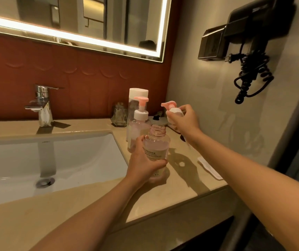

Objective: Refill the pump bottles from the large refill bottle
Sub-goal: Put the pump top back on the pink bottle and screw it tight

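My left hand grips a clear pump bottle that stands open-necked on the counter with pinkish liquid inside. My right hand holds its removed pump head, pink nozzle and white collar, up and to the right of the open neck. Behind stands a second pump bottle with its pink pump fitted. The tall white-capped refill bottle stands right behind that one, against the red wall.
A white sink basin with a chrome tap lies left. A glass tumbler stands by the wall. A white folded cloth lies on the beige counter at right. A hairdryer hangs on the right wall.
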### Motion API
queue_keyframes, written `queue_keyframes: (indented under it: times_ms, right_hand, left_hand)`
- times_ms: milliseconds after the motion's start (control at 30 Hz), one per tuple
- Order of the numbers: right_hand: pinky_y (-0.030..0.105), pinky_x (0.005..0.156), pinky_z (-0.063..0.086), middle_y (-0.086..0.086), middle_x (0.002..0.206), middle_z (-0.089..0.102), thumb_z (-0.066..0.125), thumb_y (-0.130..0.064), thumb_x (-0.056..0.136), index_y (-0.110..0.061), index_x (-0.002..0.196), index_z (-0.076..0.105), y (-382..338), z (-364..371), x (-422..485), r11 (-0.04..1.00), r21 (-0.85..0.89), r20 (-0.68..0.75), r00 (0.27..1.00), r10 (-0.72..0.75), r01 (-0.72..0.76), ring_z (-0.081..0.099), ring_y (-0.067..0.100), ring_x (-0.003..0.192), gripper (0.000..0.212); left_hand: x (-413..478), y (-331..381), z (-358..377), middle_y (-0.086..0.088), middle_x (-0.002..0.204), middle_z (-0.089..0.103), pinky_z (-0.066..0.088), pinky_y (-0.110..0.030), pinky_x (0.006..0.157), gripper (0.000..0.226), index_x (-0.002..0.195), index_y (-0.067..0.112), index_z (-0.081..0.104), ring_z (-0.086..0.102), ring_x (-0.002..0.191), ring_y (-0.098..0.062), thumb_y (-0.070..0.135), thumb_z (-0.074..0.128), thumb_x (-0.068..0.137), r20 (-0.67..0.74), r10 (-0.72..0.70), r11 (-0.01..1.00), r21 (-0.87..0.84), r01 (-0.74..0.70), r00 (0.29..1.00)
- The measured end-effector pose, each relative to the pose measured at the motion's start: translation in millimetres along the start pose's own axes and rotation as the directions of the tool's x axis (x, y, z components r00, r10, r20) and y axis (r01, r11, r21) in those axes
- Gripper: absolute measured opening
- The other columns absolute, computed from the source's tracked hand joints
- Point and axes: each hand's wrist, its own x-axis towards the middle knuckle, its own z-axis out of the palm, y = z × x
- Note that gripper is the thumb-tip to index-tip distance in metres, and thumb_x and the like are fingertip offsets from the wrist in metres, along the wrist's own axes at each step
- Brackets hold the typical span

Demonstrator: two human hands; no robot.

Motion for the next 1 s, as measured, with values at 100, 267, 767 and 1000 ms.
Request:
queue_keyframes:
  times_ms: [100,267,767,1000]
  right_hand:
    - [0.024,0.068,0.054,0.001,0.105,0.051,0.067,-0.031,0.084,-0.016,0.111,0.045,-30,-2,-11,0.994,0.098,-0.013,0.999,-0.053,0.054,0.054,0.009,0.078,0.038]
    - [0.011,0.055,0.044,-0.003,0.105,0.045,0.066,-0.027,0.086,-0.015,0.116,0.040,-81,-7,-25,0.963,0.239,-0.064,0.991,-0.115,0.127,0.050,0.006,0.075,0.041]
    - [0.016,0.066,0.046,-0.002,0.109,0.052,0.072,-0.023,0.081,-0.019,0.111,0.039,-48,7,-82,0.960,0.253,0.117,0.982,-0.151,0.117,0.055,0.008,0.088,0.045]
    - [0.027,0.080,0.052,-0.003,0.109,0.056,0.072,-0.028,0.081,-0.019,0.108,0.044,-41,10,-90,0.957,0.250,0.143,0.972,-0.186,0.147,0.057,0.012,0.096,0.040]
  left_hand:
    - [-9,2,-2,0.006,0.130,0.049,0.045,-0.021,0.085,0.097,0.137,0.036,0.018,0.052,0.113,-0.012,0.026,0.082,0.065,0.024,-0.005,1.000,-0.004,0.005,1.000]
    - [-26,9,-10,0.015,0.117,0.051,0.044,-0.008,0.072,0.090,0.132,0.039,0.021,0.055,0.104,-0.006,0.027,0.081,0.066,0.038,0.019,1.000,0.006,-0.019,0.999]
    - [-32,6,-18,0.008,0.124,0.051,0.051,-0.026,0.085,0.097,0.136,0.034,0.020,0.054,0.108,-0.012,0.033,0.083,0.063,0.026,-0.037,0.999,0.031,0.036,0.999]
    - [-30,4,-17,0.005,0.127,0.049,0.049,-0.028,0.087,0.094,0.134,0.034,0.020,0.052,0.110,-0.014,0.032,0.083,0.065,0.015,-0.054,0.998,0.027,0.053,0.998]
